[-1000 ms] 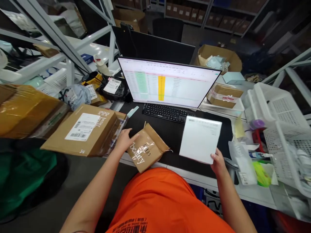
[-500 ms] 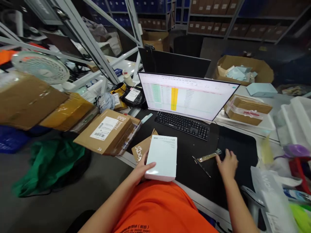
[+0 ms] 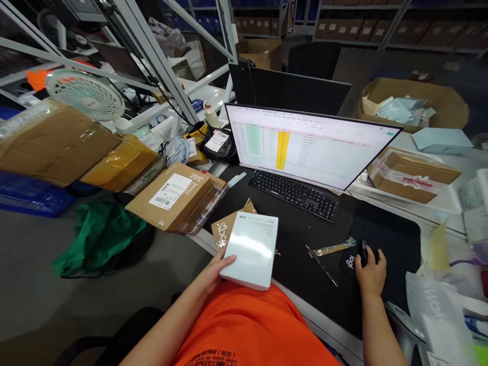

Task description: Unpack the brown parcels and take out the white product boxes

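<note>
My left hand (image 3: 216, 268) grips the lower left side of a flat pale-blue box (image 3: 252, 246), thumb on its top face. The box is tilted against the front edge of the desk, over a brown cardboard piece (image 3: 224, 230). On the mouse pad (image 3: 400, 241), my right hand (image 3: 372, 275) is wrapped over a black computer mouse (image 3: 364, 249), which shows only in part between the fingers. Left of that hand lie a black pen (image 3: 322, 266) and a strip of brown cardboard with tape (image 3: 335, 247).
A lit monitor (image 3: 305, 147) displays a spreadsheet behind the black keyboard (image 3: 295, 195). Cardboard parcels (image 3: 173, 198) are stacked at the left. A taped box (image 3: 415, 175) sits in a white tray at the right. A grey device (image 3: 406, 325) and a plastic bag (image 3: 434, 310) border my right forearm.
My right hand has come down onto the mouse, with its fingers over it. The left hand still holds the box, now tilted slightly more. The camera view has shifted.
</note>
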{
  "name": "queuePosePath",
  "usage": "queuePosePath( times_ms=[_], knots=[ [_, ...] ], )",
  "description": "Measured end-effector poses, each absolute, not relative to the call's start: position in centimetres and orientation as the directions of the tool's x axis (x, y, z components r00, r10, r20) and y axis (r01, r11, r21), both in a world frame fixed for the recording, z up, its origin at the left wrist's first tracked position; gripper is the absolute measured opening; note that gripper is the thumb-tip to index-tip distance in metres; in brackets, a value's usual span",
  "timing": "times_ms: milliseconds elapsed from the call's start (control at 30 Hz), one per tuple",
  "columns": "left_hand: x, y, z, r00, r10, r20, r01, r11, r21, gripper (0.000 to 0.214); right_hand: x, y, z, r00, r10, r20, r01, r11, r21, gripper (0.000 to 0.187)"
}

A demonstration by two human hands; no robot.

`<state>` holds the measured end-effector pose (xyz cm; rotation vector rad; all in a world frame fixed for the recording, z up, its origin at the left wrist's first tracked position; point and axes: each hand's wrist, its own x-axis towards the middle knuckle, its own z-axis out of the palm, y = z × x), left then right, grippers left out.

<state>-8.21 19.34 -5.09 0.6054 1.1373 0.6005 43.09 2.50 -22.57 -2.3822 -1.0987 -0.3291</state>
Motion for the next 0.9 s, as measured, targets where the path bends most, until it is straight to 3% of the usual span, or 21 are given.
queuePosePath(
  times_ms=[633, 733, 800, 900],
  knots=[
    [-7.7, 19.0, -0.8, 0.303, 0.764, -0.569, -0.065, 0.613, 0.788, 0.096, 42.8, 2.8, -21.7, 0.662, 0.643, 0.384, 0.749, -0.563, -0.348, 0.057],
    [-7.4, 19.2, -0.8, 0.308, 0.775, -0.552, -0.051, 0.592, 0.804, 0.097, 41.7, 2.5, -20.6, 0.633, 0.652, 0.417, 0.774, -0.547, -0.319, 0.065],
    [-7.0, 19.4, -0.7, 0.311, 0.802, -0.510, -0.022, 0.542, 0.840, 0.097, 40.4, 1.0, -19.6, 0.647, 0.592, 0.480, 0.755, -0.584, -0.298, 0.075],
    [-6.0, 19.8, -0.5, 0.354, 0.844, -0.403, 0.042, 0.416, 0.908, 0.096, 38.4, -3.3, -17.9, 0.774, 0.384, 0.504, 0.596, -0.710, -0.375, 0.086]
  ],
)
